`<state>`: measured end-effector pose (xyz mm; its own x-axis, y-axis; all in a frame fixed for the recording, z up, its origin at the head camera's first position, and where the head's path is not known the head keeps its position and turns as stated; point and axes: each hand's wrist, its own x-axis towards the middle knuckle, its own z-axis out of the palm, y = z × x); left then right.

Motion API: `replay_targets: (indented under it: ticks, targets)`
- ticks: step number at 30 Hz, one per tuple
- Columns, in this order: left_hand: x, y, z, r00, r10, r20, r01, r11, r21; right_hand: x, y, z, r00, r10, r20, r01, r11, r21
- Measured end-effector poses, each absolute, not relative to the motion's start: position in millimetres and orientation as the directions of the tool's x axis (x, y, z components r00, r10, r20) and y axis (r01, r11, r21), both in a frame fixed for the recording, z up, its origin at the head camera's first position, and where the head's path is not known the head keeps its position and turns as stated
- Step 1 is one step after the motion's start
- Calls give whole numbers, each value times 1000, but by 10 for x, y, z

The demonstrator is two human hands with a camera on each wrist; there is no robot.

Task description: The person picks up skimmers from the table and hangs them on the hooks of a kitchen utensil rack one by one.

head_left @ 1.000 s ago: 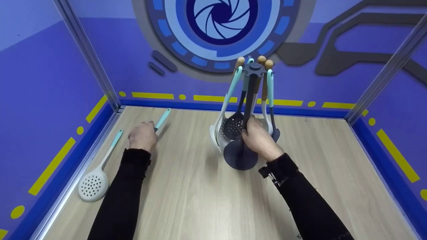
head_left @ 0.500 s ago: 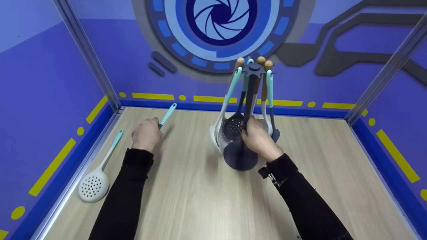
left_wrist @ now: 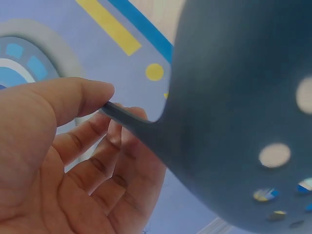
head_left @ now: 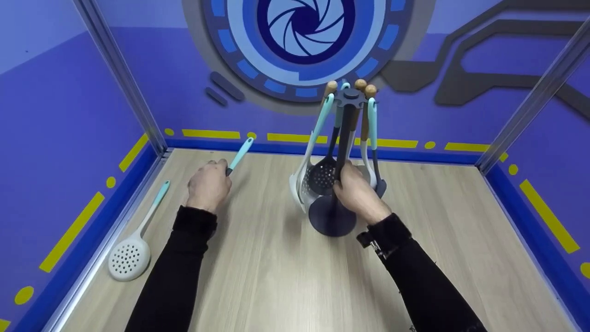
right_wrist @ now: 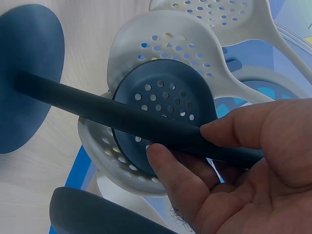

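Observation:
My left hand [head_left: 209, 185] pinches the neck of a dark skimmer. Its mint handle [head_left: 241, 154] points away toward the back wall, and its perforated head [left_wrist: 229, 117] fills the right of the left wrist view. My right hand [head_left: 362, 192] grips the post of a black utensil stand [head_left: 332, 221] from the right side. Around that post hang several utensils with mint or wooden handles, among them another dark skimmer [right_wrist: 165, 90] and a white skimmer [right_wrist: 161, 34]. The dark skimmer in my left hand is apart from the stand, to its left.
A white skimmer [head_left: 129, 261] with a mint-ended handle lies on the wooden table [head_left: 276, 286] at the left, beside my left sleeve. Blue printed walls enclose the table at the back and both sides, with metal corner posts [head_left: 124, 83].
My left hand has moved a little to the right and farther back, carrying the dark skimmer. The right hand and the stand stay in place.

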<state>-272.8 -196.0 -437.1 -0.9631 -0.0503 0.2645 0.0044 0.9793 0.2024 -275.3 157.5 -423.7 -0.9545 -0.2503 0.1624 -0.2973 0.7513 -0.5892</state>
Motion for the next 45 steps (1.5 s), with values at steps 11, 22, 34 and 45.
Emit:
replay_targets:
  ticks: [11, 22, 34, 45]
  targets:
    - [-2665, -1818, -4270, -942, -19, 334, 52, 978, 202, -2728, 1573, -4233, -954, -252, 162, -299, 768, -567]
    - [-2584, -1673, -4138, -922, 9, 388, 97, 974, 207, -2725, 1576, -4240, -948, -264, 178, -318, 754, -575]
    - [-2462, -1529, -4010, -897, 30, 441, 136, 968, 211, -2720, 1580, -4229, -952, -255, 167, -304, 759, -576]
    - [-2350, -1391, -3884, -870, 52, 491, 159, 971, 178, -2742, 1579, -4240, -955, -249, 159, -295, 758, -581]
